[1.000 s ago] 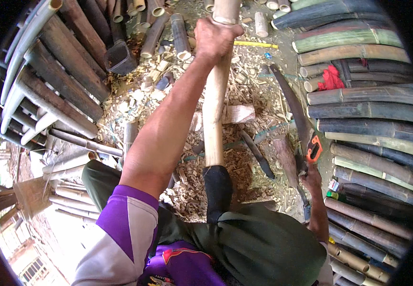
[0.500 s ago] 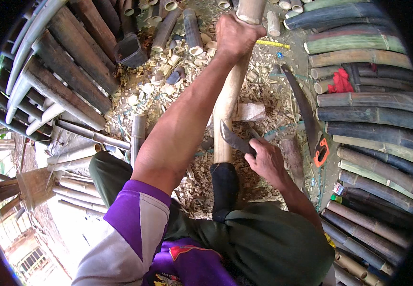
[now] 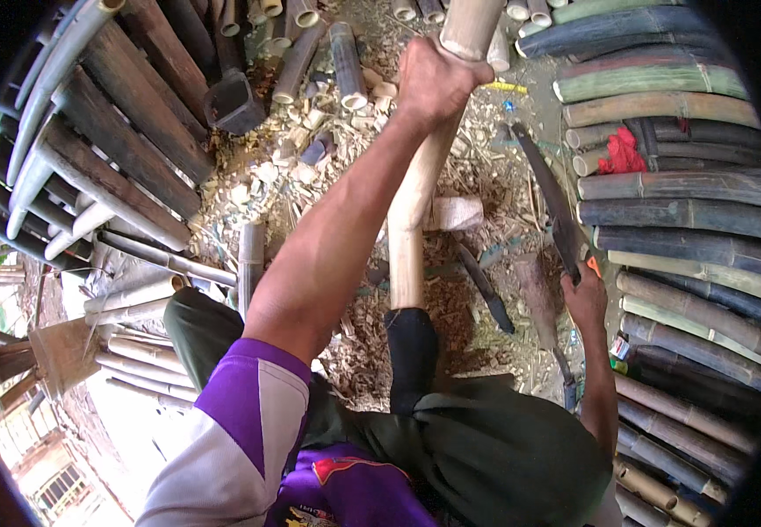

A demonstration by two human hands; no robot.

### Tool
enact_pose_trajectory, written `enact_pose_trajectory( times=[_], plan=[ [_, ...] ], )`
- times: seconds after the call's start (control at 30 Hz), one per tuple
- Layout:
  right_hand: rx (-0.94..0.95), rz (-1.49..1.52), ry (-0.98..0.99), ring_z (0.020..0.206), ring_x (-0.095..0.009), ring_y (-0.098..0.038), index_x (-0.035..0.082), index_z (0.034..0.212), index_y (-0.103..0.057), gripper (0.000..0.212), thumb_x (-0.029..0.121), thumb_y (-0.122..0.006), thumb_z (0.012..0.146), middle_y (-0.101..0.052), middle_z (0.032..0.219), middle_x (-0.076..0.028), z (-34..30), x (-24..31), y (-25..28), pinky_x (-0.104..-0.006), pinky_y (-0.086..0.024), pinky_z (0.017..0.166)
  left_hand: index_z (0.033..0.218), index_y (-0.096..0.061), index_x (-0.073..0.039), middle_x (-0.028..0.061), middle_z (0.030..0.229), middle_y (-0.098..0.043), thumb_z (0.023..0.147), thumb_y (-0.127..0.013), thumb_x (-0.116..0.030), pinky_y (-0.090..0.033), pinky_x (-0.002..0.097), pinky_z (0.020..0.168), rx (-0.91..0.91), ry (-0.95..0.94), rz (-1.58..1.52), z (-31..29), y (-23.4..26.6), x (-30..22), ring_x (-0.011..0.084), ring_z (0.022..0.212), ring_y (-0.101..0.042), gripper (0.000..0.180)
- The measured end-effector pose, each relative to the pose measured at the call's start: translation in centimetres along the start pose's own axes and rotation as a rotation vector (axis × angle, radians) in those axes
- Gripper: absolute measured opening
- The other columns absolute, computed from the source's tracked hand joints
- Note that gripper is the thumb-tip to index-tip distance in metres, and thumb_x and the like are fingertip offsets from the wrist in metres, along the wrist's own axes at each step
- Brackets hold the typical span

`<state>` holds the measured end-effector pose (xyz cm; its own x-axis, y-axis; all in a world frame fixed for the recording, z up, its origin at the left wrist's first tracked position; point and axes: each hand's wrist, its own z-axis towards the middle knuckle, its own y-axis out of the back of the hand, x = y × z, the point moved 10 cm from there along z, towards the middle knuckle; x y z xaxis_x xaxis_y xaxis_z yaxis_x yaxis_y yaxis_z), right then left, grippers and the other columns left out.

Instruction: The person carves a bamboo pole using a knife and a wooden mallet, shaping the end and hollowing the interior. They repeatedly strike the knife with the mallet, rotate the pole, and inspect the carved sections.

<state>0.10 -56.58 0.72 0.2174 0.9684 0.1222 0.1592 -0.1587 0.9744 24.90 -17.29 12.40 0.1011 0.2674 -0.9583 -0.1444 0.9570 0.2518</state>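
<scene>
A pale, peeled bamboo pole point(image 3: 407, 263) with thick joints slants up from what looks like my black-covered foot point(image 3: 411, 356). My left hand point(image 3: 440, 83) is closed round it near the top, just under a thick joint. Over on the right, my right hand point(image 3: 585, 299) has its fingers wrapped round the orange handle of a handsaw point(image 3: 549, 189), hiding most of the handle. The saw's dark blade points away from me along the ground. Between the pole and the saw, a dark-bladed knife point(image 3: 486, 290) lies on the chips.
Pale wood chips point(image 3: 310, 189) cover the ground, with a whitish block point(image 3: 457, 213) beside the pole. Bamboo lengths point(image 3: 679, 184) are lined up along the right, one under a red cloth point(image 3: 623, 152). More bamboo point(image 3: 143, 79) leans at left near a dark square tub point(image 3: 234, 104).
My right hand has let go of the curved knife and moved right onto the saw's handle. My left hand keeps its grip on the pole.
</scene>
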Motion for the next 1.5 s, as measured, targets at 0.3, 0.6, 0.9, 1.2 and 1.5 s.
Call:
enact_pose_trajectory(
  times=[0.3, 0.6, 0.9, 1.2, 1.5],
  plan=[
    [-0.132, -0.049, 0.016, 0.115, -0.046, -0.060, 0.005, 0.131, -0.059, 0.049, 0.019, -0.074, 0.086, -0.061, 0.123, -0.025, -0.5, -11.6, -11.0, -0.0530, -0.050, 0.097, 0.099, -0.066, 0.015, 0.0222, 0.084, -0.073, 0.063, -0.086, -0.027, -0.061, 0.0410, 0.076, 0.087, 0.052, -0.131, 0.6, -3.1, 0.8, 0.0291, 0.075, -0.073, 0.059],
    [0.084, 1.309, 0.221, 0.116, -0.028, -0.059, 0.002, 0.149, -0.044, 0.075, 0.023, -0.077, 0.085, -0.060, 0.128, -0.014, -5.7, 11.3, 0.9, -0.0434, -0.047, 0.101, 0.111, -0.065, 0.014, 0.0250, 0.100, -0.070, 0.081, -0.082, -0.030, -0.062, 0.0456, 0.071, 0.263, 0.445, -0.584, -11.1, -11.9, 0.6, 0.0326, 0.083, -0.071, 0.056],
    [-0.105, 0.443, -0.251, 0.110, -0.045, -0.063, 0.004, 0.141, -0.047, 0.075, 0.014, -0.081, 0.075, -0.063, 0.123, -0.028, -7.1, -10.5, -4.5, -0.0494, -0.050, 0.096, 0.128, -0.063, 0.010, 0.0213, 0.112, -0.072, 0.093, -0.070, -0.019, -0.055, 0.0381, 0.088, 0.967, 0.506, -0.278, -33.9, -14.1, 8.0, 0.0218, 0.096, -0.067, 0.046],
    [0.141, 0.030, 0.107, 0.109, -0.046, -0.062, -0.001, 0.125, -0.061, 0.042, 0.018, -0.067, 0.089, -0.062, 0.122, -0.026, -8.2, 3.2, -9.7, -0.0567, -0.052, 0.090, 0.104, -0.073, 0.003, 0.0155, 0.085, -0.073, 0.086, -0.070, -0.024, -0.057, 0.0394, 0.079, 0.904, 0.756, -0.204, -42.7, -12.2, 14.1, 0.0247, 0.083, -0.071, 0.032],
    [0.423, 0.070, 0.265, 0.087, -0.035, -0.075, -0.004, 0.127, -0.054, 0.042, 0.014, -0.070, 0.092, -0.071, 0.101, -0.021, -11.0, 1.3, -19.4, -0.0460, -0.061, 0.068, 0.113, -0.070, 0.004, 0.0208, 0.103, -0.073, 0.084, -0.074, -0.030, -0.054, 0.0386, 0.088, 0.534, 0.847, -0.289, -41.9, -11.9, 17.2, 0.0261, 0.096, -0.070, 0.045]
  ],
)
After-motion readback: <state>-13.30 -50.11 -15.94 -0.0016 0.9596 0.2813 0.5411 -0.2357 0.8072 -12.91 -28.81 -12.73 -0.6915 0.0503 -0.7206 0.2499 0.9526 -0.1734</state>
